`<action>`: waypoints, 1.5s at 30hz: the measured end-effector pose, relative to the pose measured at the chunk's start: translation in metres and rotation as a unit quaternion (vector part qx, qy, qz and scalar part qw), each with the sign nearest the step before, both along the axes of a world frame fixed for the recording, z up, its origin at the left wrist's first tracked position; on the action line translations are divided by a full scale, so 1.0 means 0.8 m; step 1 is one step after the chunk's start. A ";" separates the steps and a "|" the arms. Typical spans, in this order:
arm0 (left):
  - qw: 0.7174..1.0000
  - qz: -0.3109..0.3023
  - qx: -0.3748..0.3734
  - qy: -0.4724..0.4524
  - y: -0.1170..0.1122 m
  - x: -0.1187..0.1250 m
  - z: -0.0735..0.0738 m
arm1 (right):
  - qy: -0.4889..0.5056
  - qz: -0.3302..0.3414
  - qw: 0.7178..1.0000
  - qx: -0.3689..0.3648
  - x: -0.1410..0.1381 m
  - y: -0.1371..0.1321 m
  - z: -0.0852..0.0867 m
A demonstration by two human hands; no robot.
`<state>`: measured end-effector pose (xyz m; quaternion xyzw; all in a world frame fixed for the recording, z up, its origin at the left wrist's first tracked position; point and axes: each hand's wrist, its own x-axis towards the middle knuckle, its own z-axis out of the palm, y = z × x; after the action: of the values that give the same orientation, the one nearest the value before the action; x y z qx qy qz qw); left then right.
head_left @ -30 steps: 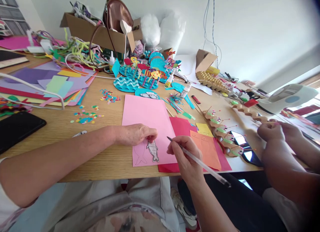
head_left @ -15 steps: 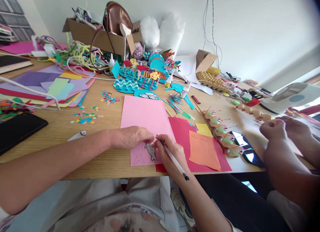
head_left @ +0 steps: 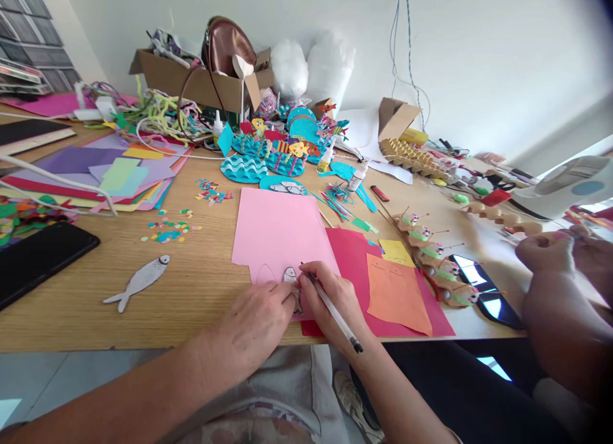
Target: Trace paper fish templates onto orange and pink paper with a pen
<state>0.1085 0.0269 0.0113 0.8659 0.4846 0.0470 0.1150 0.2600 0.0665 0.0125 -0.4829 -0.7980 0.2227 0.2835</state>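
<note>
On the lower part of the pink sheet [head_left: 282, 223], my right hand [head_left: 343, 296] has its fingers closed around a slim, clear plastic pen [head_left: 338, 317], its dark point up against the right side of a flat paper fish [head_left: 289, 273]. My left hand [head_left: 258, 321] presses on that fish's lower body, fingers bent and close together; its thumb is hidden, so I cannot tell how far it stands open underneath. The fish's rounded head, inked in black, shows above my fingertips, and just left of it a thin, curved outline [head_left: 264, 273] runs across the smooth pink. Well left of the pink sheet, a second paper fish [head_left: 145, 278], slender and fork-tailed, lies on the grained wooden table [head_left: 201, 322]. Right of the pink sheet and partly under it is a red sheet [head_left: 347, 246], bearing a piece of orange paper [head_left: 397, 297] with an uneven lower edge. Farther right stand bumpy carton caterpillars [head_left: 438, 262]; beyond the pink sheet's far edge sits a wavy blue paper shape [head_left: 244, 169].
</note>
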 end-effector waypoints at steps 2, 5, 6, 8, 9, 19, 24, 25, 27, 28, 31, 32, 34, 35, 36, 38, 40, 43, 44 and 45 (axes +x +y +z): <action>1.000 0.017 -0.005 -0.014 0.002 0.002 -0.007 | 0.002 0.009 1.000 0.000 0.000 0.001 0.001; 0.999 0.024 -0.006 -0.021 0.003 0.006 -0.011 | 0.002 0.022 1.000 -0.007 0.001 0.001 0.002; 1.000 0.023 -0.009 -0.016 0.003 0.008 -0.011 | 0.002 0.027 1.000 -0.012 0.001 0.002 0.003; 1.000 0.021 -0.018 -0.001 0.002 0.010 -0.009 | 0.009 0.041 0.999 -0.033 0.002 0.003 0.005; 1.000 0.019 -0.022 0.007 0.002 0.011 -0.007 | 0.018 0.048 0.998 -0.048 0.003 0.004 0.007; 0.999 0.015 -0.020 0.022 0.000 0.009 -0.007 | 0.134 0.045 0.977 -0.162 -0.005 0.033 0.004; 0.999 0.019 -0.023 0.017 -0.002 0.009 -0.003 | 0.137 0.074 0.973 -0.170 -0.011 0.039 -0.003; 0.999 0.020 -0.023 0.018 -0.002 0.009 -0.002 | 0.132 0.076 0.974 -0.170 -0.012 0.039 -0.004; 0.999 0.022 -0.019 0.020 -0.003 0.009 0.000 | 0.118 0.077 0.976 -0.168 -0.013 0.038 -0.005; 1.000 0.020 -0.014 0.020 -0.004 0.009 -0.001 | 0.112 0.077 0.977 -0.165 -0.013 0.038 -0.004; 0.999 0.019 0.005 0.025 -0.005 0.009 -0.004 | 0.095 0.079 0.980 -0.156 -0.013 0.037 -0.003; 0.999 0.020 0.010 0.027 -0.005 0.009 -0.006 | 0.091 0.080 0.981 -0.154 -0.013 0.037 -0.002; 0.999 0.020 0.019 0.031 -0.006 0.008 -0.009 | 0.086 0.080 0.982 -0.148 -0.014 0.038 -0.002; 0.999 0.018 0.021 0.032 -0.006 0.008 -0.010 | 0.085 0.080 0.982 -0.145 -0.014 0.038 -0.002; 0.999 0.016 0.023 0.033 -0.007 0.008 -0.011 | 0.085 0.080 0.983 -0.144 -0.014 0.038 -0.002; 0.999 0.018 0.029 0.035 -0.008 0.008 -0.012 | 0.088 0.079 0.983 -0.143 -0.013 0.038 -0.003; 0.999 0.021 0.036 0.033 -0.008 0.008 -0.013 | 0.088 0.079 0.983 -0.143 -0.013 0.038 -0.004; 0.998 0.023 0.042 0.027 -0.008 0.008 -0.014 | 0.084 0.080 0.982 -0.146 -0.013 0.038 -0.004; 0.999 0.023 0.041 0.026 -0.008 0.008 -0.014 | 0.084 0.080 0.982 -0.148 -0.013 0.038 -0.005; 0.999 0.022 0.039 0.026 -0.008 0.008 -0.014 | 0.086 0.081 0.982 -0.149 -0.013 0.038 -0.005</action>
<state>0.1146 0.0206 0.0005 0.8596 0.5044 0.0456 0.0677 0.2497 0.0971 0.0088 -0.4328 -0.7647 0.4023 0.2571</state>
